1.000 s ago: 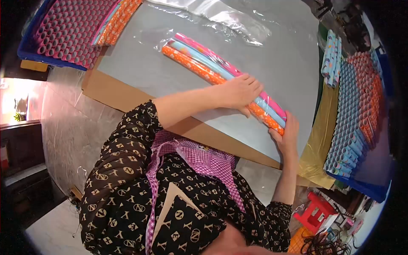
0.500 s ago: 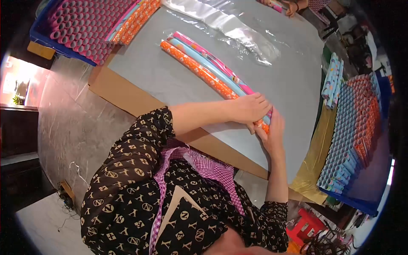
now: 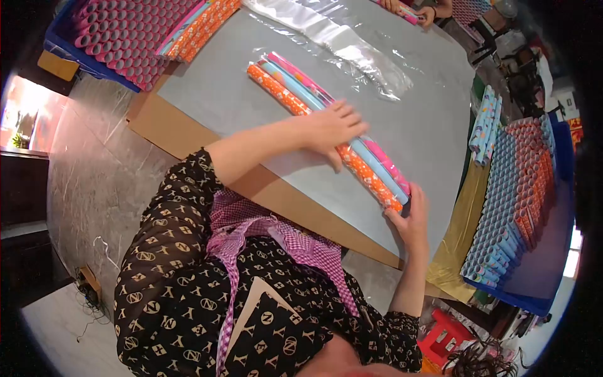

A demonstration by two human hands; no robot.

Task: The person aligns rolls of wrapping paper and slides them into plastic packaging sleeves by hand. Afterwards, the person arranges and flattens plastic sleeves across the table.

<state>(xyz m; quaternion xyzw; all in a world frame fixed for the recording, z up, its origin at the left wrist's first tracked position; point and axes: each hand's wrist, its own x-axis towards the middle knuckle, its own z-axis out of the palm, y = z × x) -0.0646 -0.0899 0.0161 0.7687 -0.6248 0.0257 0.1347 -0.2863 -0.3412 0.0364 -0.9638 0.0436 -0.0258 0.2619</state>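
Observation:
Three wrapping rolls, orange, light blue and pink, lie side by side as a bundle (image 3: 370, 166) in clear film, slanting across the grey tabletop (image 3: 207, 100). Across the middle of the bundle rests my left hand (image 3: 336, 129), palm down and slightly blurred, its fingers apart and its thumb beside the orange roll. My right hand (image 3: 411, 220) cups the lower right end of the bundle, with the thumb by the orange roll and the fingers by the pink one. The palm side of my left hand is hidden.
Clear plastic sleeves (image 3: 352, 47) lie beyond the rolls. Blue crates of rolls stand at the upper left (image 3: 94, 72) and right (image 3: 546, 308). Loose blue rolls (image 3: 485, 125) lie near the right crate. A co-worker's hands (image 3: 427, 16) hold a roll at the top. A red stool (image 3: 443, 339) is lower right.
My left hand has slid up and left along the bundle, away from my right hand. My right hand has moved slightly down to the bundle's end. The co-worker's hands came into view at the top.

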